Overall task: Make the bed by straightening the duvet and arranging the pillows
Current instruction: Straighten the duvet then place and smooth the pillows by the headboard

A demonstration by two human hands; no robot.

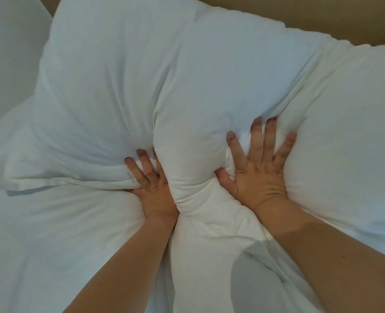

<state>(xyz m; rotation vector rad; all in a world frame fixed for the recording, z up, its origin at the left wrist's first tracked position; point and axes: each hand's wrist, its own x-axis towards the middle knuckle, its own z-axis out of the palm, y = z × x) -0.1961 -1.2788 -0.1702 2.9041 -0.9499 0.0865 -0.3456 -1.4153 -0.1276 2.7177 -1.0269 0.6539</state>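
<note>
Both hands press flat, fingers spread, into the pillow [141, 86]: left hand [153, 190], right hand [259, 175]; neither grips.

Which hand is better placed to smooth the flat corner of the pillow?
The left hand: it presses the pillow right beside that flat corner, while the right hand presses farther away.
</note>
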